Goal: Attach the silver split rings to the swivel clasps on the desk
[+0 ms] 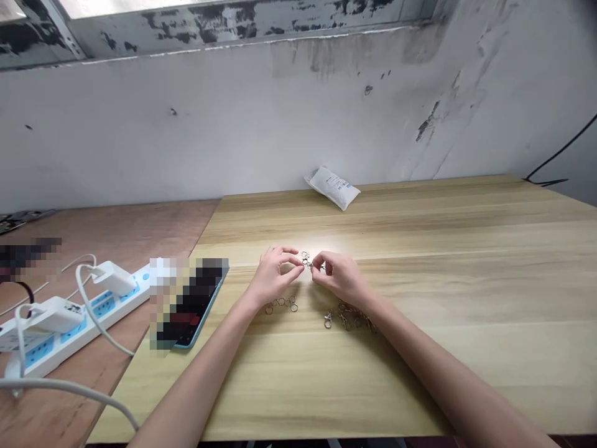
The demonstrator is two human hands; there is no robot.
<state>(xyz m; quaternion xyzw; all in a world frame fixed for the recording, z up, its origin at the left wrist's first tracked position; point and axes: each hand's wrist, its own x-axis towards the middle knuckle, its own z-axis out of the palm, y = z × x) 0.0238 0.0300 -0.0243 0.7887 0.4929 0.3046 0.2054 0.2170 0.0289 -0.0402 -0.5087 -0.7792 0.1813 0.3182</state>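
My left hand point(278, 272) is closed in a pinch of thumb and forefinger, on a small metal ring point(309, 266) between the two hands. Facing it, my right hand point(341, 275) also pinches a small metal piece, perhaps a clasp, mostly hidden by the fingers. Just beyond the fingertips, more small metal pieces point(305, 255) lie on the table. Several loose split rings point(281, 303) lie below my left hand. Under my right wrist is a pile of metal lobster clasps point(345, 316), partly covered by the forearm, with one clasp point(328, 320) at its left.
The wooden table point(466, 280) meets the wall at the back, where a white plastic packet point(333, 186) lies. A phone point(198, 305), partly blurred out, rests at the left. Beyond it, a white power strip point(100, 311) with plugged-in chargers and cables lies on a brown surface.
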